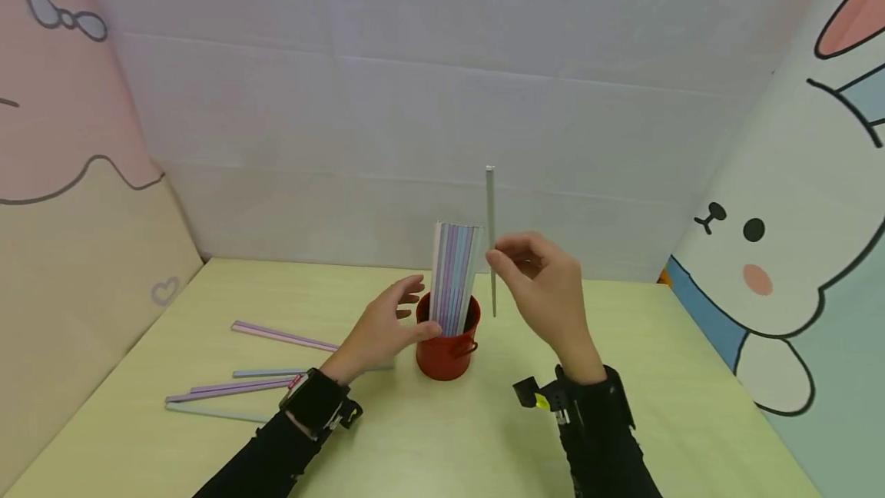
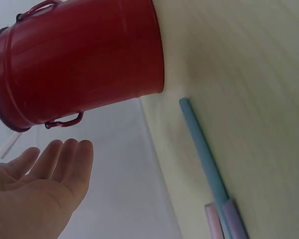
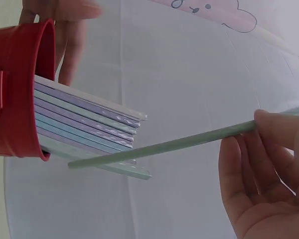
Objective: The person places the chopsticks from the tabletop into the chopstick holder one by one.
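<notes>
My right hand (image 1: 546,283) pinches a pale green straw (image 1: 491,202) between thumb and fingertips, holding it nearly upright beside a small red metal bucket (image 1: 442,361). In the right wrist view, the lower end of the straw (image 3: 164,147) overlaps the bundle. A tight bundle of pastel straws (image 1: 455,275), in white, lilac, blue and green, stands in the bucket and leans slightly right. My left hand (image 1: 387,317) is at the bucket's left side, fingers spread and relaxed, with nothing in them. The left wrist view shows its fingertips just off the bucket's rim and handle.
Several loose straws lie on the pale table (image 1: 657,406) left of the bucket: a purple and pink pair (image 1: 283,335), a blue one (image 1: 266,373), purple ones (image 1: 228,389) and a green one (image 1: 214,412). A white cloth wall (image 1: 332,121) rises behind the table.
</notes>
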Action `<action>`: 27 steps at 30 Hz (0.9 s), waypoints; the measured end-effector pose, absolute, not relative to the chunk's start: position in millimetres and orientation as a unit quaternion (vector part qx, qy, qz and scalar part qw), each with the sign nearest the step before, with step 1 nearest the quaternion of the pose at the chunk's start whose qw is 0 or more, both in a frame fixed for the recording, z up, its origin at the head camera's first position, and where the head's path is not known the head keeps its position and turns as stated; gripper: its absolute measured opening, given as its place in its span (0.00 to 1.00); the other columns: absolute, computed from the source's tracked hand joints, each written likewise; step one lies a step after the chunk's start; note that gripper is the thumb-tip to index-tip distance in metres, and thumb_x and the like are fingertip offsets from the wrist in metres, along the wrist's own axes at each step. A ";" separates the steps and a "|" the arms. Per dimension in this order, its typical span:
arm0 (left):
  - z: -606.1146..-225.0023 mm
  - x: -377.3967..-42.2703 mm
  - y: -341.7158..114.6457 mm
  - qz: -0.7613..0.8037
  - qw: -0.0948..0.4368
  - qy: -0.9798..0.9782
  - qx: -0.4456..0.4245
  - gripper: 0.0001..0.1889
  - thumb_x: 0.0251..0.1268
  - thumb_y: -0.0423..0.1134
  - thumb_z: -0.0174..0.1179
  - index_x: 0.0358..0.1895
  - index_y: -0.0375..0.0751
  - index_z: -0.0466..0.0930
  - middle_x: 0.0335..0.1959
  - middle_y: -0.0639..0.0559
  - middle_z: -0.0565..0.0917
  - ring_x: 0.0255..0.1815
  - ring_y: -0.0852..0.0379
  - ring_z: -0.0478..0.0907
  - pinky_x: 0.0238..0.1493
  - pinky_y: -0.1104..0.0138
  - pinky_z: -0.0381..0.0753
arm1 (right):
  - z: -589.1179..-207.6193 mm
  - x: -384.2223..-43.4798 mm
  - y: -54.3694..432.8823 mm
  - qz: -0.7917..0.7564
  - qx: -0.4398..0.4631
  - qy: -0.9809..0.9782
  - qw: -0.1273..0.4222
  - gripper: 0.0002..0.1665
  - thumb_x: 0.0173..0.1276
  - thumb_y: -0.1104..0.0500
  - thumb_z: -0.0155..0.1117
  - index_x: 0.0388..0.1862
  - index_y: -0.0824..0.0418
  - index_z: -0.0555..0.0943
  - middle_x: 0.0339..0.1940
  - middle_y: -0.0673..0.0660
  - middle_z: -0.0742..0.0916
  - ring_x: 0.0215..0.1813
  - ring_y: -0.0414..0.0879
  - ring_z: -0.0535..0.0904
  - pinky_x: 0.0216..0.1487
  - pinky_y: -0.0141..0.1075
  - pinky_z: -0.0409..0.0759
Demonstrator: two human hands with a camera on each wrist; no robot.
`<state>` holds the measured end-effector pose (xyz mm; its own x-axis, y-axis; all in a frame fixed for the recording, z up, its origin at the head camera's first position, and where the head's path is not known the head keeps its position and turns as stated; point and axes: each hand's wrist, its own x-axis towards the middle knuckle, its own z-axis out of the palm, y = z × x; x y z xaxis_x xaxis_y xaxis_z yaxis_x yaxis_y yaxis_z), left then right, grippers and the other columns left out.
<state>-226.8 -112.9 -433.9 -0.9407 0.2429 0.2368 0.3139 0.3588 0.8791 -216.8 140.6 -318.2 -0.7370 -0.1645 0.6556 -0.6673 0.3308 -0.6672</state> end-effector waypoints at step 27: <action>-445.2 -222.5 -95.0 -0.542 0.020 -0.817 -0.196 0.46 0.56 0.47 0.83 0.77 0.48 0.68 0.70 0.52 0.77 0.71 0.50 0.76 0.69 0.50 0.81 | -383.3 -260.3 135.0 0.525 0.170 -0.818 0.163 0.05 0.72 0.62 0.73 0.41 0.64 0.86 0.34 0.59 0.90 0.34 0.51 0.88 0.39 0.30 0.86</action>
<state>-222.5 -95.0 -445.2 -0.9225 0.2978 0.2458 0.3420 0.3347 0.8781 -260.3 135.0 -383.3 -0.8891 -0.1065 0.4452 -0.4491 0.3914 -0.8032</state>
